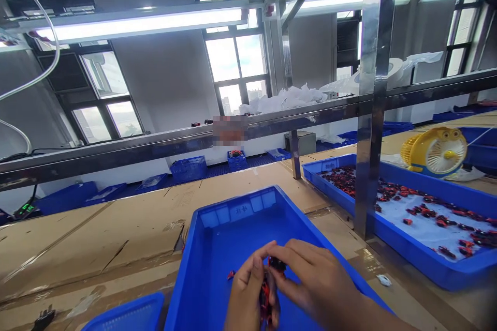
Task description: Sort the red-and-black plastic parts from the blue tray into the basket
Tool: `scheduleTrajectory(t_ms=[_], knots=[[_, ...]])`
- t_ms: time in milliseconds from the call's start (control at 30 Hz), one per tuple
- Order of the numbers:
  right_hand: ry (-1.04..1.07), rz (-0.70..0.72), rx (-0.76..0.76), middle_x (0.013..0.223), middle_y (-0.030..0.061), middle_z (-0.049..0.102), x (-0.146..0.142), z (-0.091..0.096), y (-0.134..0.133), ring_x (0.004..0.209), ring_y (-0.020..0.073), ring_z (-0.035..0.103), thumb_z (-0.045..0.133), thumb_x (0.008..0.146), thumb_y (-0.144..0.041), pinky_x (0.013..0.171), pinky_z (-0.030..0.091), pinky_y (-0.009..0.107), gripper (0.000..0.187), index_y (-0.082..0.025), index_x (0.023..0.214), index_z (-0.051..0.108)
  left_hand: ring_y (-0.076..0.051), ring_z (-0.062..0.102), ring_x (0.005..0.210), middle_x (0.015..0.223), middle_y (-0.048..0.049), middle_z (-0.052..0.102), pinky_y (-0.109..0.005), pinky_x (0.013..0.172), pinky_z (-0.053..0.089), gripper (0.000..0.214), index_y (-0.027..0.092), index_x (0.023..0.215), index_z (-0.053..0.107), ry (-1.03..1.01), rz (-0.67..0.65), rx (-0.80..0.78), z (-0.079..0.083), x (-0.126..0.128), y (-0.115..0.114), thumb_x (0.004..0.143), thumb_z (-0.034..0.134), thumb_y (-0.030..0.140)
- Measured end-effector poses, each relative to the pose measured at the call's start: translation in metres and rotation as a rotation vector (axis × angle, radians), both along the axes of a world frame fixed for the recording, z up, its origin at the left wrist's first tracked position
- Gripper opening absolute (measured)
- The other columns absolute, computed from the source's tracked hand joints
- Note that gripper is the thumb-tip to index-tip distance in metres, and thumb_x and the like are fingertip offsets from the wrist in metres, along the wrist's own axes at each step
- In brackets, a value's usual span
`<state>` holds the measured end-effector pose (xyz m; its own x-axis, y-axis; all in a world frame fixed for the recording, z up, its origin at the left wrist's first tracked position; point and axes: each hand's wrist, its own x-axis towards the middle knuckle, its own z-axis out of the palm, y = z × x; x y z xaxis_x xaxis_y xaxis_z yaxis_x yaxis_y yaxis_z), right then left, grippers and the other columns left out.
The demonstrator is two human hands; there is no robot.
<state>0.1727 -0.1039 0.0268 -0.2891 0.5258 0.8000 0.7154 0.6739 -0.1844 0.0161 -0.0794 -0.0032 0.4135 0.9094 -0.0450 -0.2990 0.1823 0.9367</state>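
Observation:
Both my hands meet low in the picture over a blue plastic tray [217, 238]. My left hand [246, 295] is closed round a small red and black part [265, 292]. My right hand [318, 282] pinches the top end of that same part [277, 264] between thumb and fingers. A tiny red piece [230, 274] lies loose on the tray floor just left of my left hand.
A second blue tray [388, 245] at right holds several red and black parts on white paper. A steel post [368, 129] stands in front of it. A yellow desk fan [437, 151] sits behind. Another blue tray corner [128, 314] is at lower left. Cardboard [97, 238] covers the bench.

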Motion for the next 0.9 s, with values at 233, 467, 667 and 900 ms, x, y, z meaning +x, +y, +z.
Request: scheduleTrajectory(t_ms=[233, 467, 667, 900], knots=[[-0.168, -0.195, 0.067, 0.074, 0.0008, 0.063, -0.001, -0.008, 0.009, 0.066, 0.0179, 0.059, 0.055, 0.093, -0.020, 0.058, 0.037, 0.030, 0.012, -0.020, 0.101, 0.064, -0.010, 0.043, 0.035, 0.051, 0.0076, 0.047, -0.018, 0.029, 0.028, 0.081, 0.016, 0.127, 0.053, 0.113, 0.149, -0.148, -0.001, 0.001, 0.013, 0.070, 0.063, 0.073], [-0.003, -0.033, -0.245, 0.083, 0.0030, 0.067, -0.001, -0.006, 0.006, 0.077, 0.0175, 0.063, 0.054, 0.092, -0.020, 0.073, 0.045, 0.029, 0.018, -0.022, 0.105, 0.067, -0.010, 0.042, 0.038, 0.053, 0.0077, 0.044, -0.019, 0.032, 0.026, 0.077, 0.017, 0.123, 0.055, 0.114, 0.154, -0.149, 0.006, 0.000, 0.006, 0.075, 0.054, 0.077], [0.271, 0.042, -0.433, 0.080, 0.0027, 0.065, -0.001, -0.019, 0.020, 0.076, 0.0179, 0.060, 0.061, 0.084, -0.025, 0.074, 0.048, 0.031, 0.016, -0.022, 0.098, 0.069, -0.009, 0.043, 0.039, 0.054, 0.0082, 0.043, -0.019, 0.033, 0.028, 0.068, 0.019, 0.116, 0.057, 0.106, 0.129, -0.140, 0.004, -0.004, 0.011, 0.079, 0.049, 0.076], [0.525, 0.182, -0.701, 0.055, -0.0015, 0.049, 0.000, -0.030, 0.038, 0.032, 0.0099, 0.035, 0.034, 0.097, -0.037, 0.024, 0.025, 0.019, 0.039, -0.017, 0.083, 0.064, -0.011, 0.045, 0.034, 0.048, 0.0049, 0.040, -0.022, 0.034, 0.023, 0.066, 0.015, 0.073, 0.062, 0.124, 0.202, -0.197, -0.027, -0.012, 0.034, 0.082, 0.041, 0.077]])
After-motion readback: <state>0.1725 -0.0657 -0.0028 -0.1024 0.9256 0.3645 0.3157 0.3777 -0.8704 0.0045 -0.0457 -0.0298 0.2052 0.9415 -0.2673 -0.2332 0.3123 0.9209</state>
